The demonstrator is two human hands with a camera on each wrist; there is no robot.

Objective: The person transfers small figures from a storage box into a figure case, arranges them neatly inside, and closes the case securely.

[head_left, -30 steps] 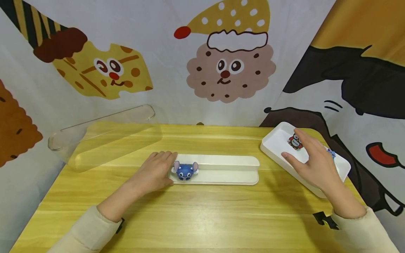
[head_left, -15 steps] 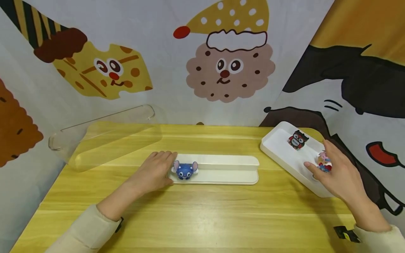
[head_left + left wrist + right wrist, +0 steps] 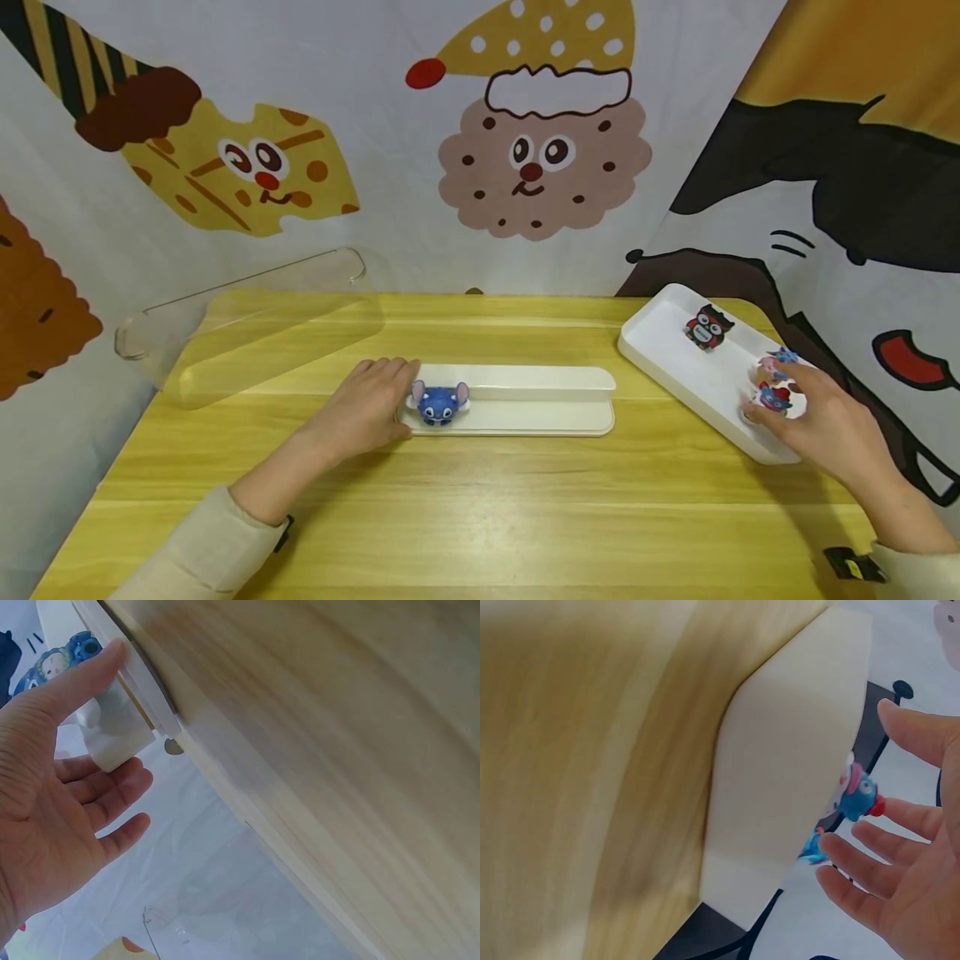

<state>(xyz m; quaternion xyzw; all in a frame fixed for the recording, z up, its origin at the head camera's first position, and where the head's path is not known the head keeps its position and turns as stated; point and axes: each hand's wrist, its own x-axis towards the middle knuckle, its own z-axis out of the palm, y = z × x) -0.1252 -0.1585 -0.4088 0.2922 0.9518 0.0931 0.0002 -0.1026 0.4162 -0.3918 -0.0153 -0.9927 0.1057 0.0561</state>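
Observation:
My left hand (image 3: 367,408) grips the left end of a white two-step display base (image 3: 536,417), thumb at the front edge and fingers behind. A blue big-eared figurine (image 3: 438,406) sits on its lower step, right beside the fingers. My right hand (image 3: 836,425) is over the near right part of a white tray (image 3: 693,392), thumb and fingers spread about a blue-and-red figurine (image 3: 772,397). In the right wrist view the thumb stands apart from that figurine (image 3: 857,796), and the fingertips are close to it. Farther back in the tray is a red-and-black owl figurine (image 3: 708,327).
A transparent cover (image 3: 281,321) stands at the back left of the wooden table (image 3: 480,517). Another small blue figurine (image 3: 785,355) is by the tray's far wall, partly hidden. A printed cloth (image 3: 397,150) hangs right behind the table.
My right hand has moved right and toward me over the tray, from near the owl figurine to the blue-and-red one. The owl is uncovered now. My left hand has stayed in place.

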